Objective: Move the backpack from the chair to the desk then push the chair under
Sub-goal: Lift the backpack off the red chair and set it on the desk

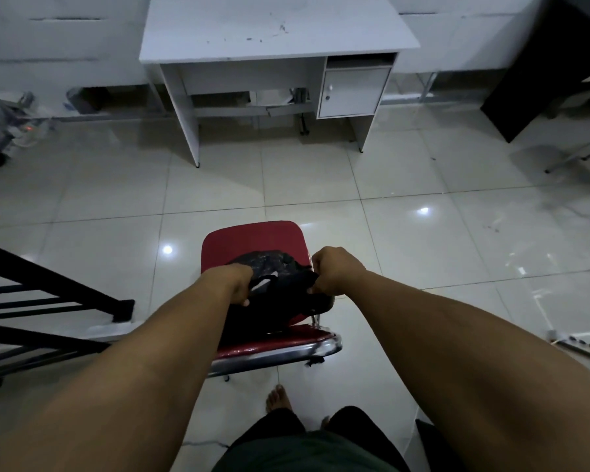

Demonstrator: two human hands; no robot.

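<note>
1. Bare forearms fill the lower view, reaching forward and down over dark shorts and a bare foot (278,398) on the tiled floor (406,240).
2. At the end of the person's left arm, the left hand (234,280) is closed on the left side of the black backpack (273,298), fingers curled under its fabric.
3. Opposite it, the right hand (332,269) is clenched on the backpack's right side, apparently pinching a strap or a fold; which one is too dark to tell.
4. Between the hands, the backpack sits on the red chair (252,238), on the seat and up against the backrest, whose chrome edge faces the person. I cannot tell whether it is lifted clear of the seat.
5. Beyond the chair, well apart across open floor, stands the white desk (276,32) with a small cupboard (351,92) on its right side and an open knee space on its left.
6. Risks, as I judge them:
   - A grip on loose fabric could slip during the lift, dropping the bag.
   - A dangling strap might snag the backrest and drag or tip the chair.
   - The carry is long and barefoot on glossy tile.
   - A power strip (578,347) lies on the floor to the right, near enough to trip on.
</note>
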